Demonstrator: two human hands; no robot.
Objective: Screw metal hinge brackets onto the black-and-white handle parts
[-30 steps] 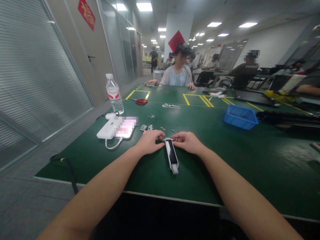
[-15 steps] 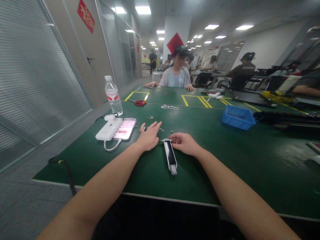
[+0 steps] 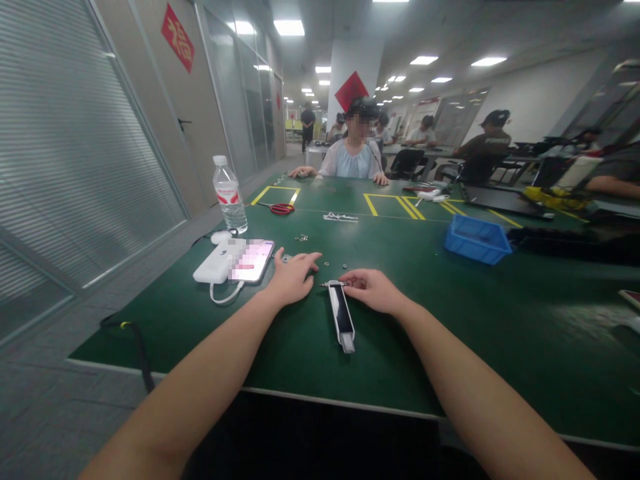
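My left hand (image 3: pixel 291 279) lies palm down with its fingers spread, its fingertips over the table beside a small metal plate (image 3: pixel 286 259). A small ring (image 3: pixel 327 264) and a nut-like piece (image 3: pixel 345 267) rest just beyond it. My right hand (image 3: pixel 371 289) has its fingers closed at the far end of a long white frame with a dark panel (image 3: pixel 342 312). They pinch a thin metal rod (image 3: pixel 326 285) that crosses this end and sticks out on the left. The rod's right end is hidden by the fingers. The frame lies on the green table (image 3: pixel 300 360).
On the left are a white power bank (image 3: pixel 213 263), a phone (image 3: pixel 256 261) and a water bottle (image 3: pixel 230 200). Several small metal parts (image 3: pixel 301 238), red-handled scissors (image 3: pixel 281 209) and a blue bin (image 3: pixel 477 240) lie farther off. A person (image 3: pixel 353 157) sits opposite.
My left hand has drawn slightly left and its fingers have come down, covering a small ring that showed before. My right hand and the white frame stay where they were.
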